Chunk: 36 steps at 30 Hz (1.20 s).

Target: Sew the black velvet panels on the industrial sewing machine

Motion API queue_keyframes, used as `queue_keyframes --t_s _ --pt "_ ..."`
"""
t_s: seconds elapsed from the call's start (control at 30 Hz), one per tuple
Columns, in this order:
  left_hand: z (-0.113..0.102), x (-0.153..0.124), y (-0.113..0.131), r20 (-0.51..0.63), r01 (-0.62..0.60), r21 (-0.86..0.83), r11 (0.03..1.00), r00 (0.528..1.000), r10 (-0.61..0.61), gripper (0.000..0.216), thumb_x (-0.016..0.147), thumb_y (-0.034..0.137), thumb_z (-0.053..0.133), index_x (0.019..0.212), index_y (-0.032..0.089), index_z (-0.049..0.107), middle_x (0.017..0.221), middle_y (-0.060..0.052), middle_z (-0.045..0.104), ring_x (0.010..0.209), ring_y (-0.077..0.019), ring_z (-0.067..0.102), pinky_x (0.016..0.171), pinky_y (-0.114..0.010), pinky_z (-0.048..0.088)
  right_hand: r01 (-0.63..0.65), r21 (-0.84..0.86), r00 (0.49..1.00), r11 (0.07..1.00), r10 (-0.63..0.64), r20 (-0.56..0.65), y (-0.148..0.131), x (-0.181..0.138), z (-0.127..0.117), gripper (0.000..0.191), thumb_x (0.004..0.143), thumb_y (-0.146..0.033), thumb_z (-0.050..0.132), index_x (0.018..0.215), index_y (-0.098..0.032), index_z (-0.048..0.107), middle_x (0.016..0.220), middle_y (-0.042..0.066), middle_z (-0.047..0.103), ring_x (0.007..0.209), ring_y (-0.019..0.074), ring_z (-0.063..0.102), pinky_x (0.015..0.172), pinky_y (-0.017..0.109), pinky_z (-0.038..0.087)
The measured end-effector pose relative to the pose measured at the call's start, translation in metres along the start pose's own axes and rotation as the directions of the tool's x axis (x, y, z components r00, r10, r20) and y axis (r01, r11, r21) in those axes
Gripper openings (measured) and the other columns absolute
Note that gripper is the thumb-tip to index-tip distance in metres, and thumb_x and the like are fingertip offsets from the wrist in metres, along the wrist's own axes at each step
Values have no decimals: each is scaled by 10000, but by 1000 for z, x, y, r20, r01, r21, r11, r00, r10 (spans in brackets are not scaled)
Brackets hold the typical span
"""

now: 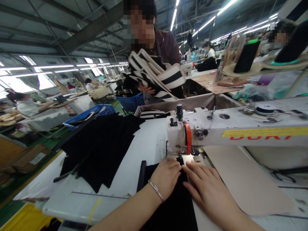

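Note:
A black fabric piece (178,205) lies on the sewing machine bed, its far end under the needle area of the white sewing machine (231,118). My left hand (166,176) rests on the fabric, fingers bent and close together, tips near the presser foot; what is under them is hidden. With fingers stretched out, my right hand (204,181) lies flat at the fabric's right edge, on a pale strip beside the needle. A beige sheet (247,179) lies right of that hand. To the left, a fanned stack of black fabric pieces (98,144) covers part of the white table.
Across the table a person (166,45) holds a bundle of black-and-white striped pieces (156,73) over a fabric-lined bin (204,102). Blue baskets (103,110) stand on the left. Black thread cones (247,56) rise at the upper right. A yellow bin (29,218) sits at lower left.

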<state>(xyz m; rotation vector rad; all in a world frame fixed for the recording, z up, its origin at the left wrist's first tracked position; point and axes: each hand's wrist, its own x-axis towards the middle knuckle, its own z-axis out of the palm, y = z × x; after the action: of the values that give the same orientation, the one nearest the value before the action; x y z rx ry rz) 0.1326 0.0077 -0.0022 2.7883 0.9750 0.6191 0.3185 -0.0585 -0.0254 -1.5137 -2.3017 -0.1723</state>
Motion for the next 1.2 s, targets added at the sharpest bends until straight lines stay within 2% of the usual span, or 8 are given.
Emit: queue_keyframes --t_s 0.5,0.63,0.73,0.8,0.87,0.97,1.1,1.2 --pt "2 5 -12 34 -49 -37 998 998 50 158 875 138 571 1022 165 624 1053 -40 673 1103 -171 586 1061 -365 433 -38 -20 999 999 38 7 0 6 5 504 933 -421 440 1392 -213 411 1312 83 525 1178 256 470 951 449 407" --pt "-9 5 -7 75 -5 -6 1000 997 6 204 893 141 542 1082 158 617 1141 -56 651 1150 -186 566 1094 -412 391 -54 -13 998 998 54 9 -4 5 -2 469 930 -395 455 1356 -199 457 1308 80 531 1168 243 487 949 432 434" --pt "-28 -22 14 194 -23 4 1000 981 22 319 925 283 526 1224 174 547 1309 -91 564 1273 -229 473 1099 -498 353 -24 -24 1000 999 24 1 -16 -19 -14 437 918 -383 477 1316 -204 502 1313 61 537 1178 230 497 950 419 461" --pt "-37 -52 32 277 -158 -48 986 947 165 426 920 395 524 1294 194 493 1378 -97 504 1320 -238 420 1103 -502 337 54 -48 998 997 -54 -15 -28 -44 -25 440 900 -370 499 1302 -192 520 1309 54 547 1175 215 513 924 377 495" --pt "-38 -82 47 223 -325 -56 944 918 329 386 923 327 535 1284 194 504 1324 -91 558 1306 -214 442 1121 -466 312 167 -87 985 982 -170 -29 -39 -69 -37 432 880 -375 525 1257 -168 564 1271 51 581 1138 193 551 874 311 527" --pt "-30 -113 61 76 -395 5 918 916 394 284 910 240 557 1189 186 576 1220 -81 631 1275 -211 479 1142 -469 257 318 -155 946 935 -323 -10 -50 -93 -53 391 877 -404 521 1178 -176 622 1195 28 631 1057 179 606 793 271 557" --pt "-25 -119 65 19 -387 -23 922 922 388 233 882 271 574 1095 189 618 1177 -78 649 1243 -225 511 1135 -490 262 370 -215 926 904 -377 7 -54 -105 -62 361 925 -331 420 1210 -197 597 1217 7 619 1072 172 601 788 273 552" --pt "-34 -110 64 93 -372 -75 925 921 378 254 894 313 558 1121 210 604 1196 -58 639 1247 -206 504 1137 -471 275 330 -213 937 919 -346 -42 -57 -110 -55 351 944 -277 383 1225 -209 580 1236 -1 610 1100 163 580 826 264 522"
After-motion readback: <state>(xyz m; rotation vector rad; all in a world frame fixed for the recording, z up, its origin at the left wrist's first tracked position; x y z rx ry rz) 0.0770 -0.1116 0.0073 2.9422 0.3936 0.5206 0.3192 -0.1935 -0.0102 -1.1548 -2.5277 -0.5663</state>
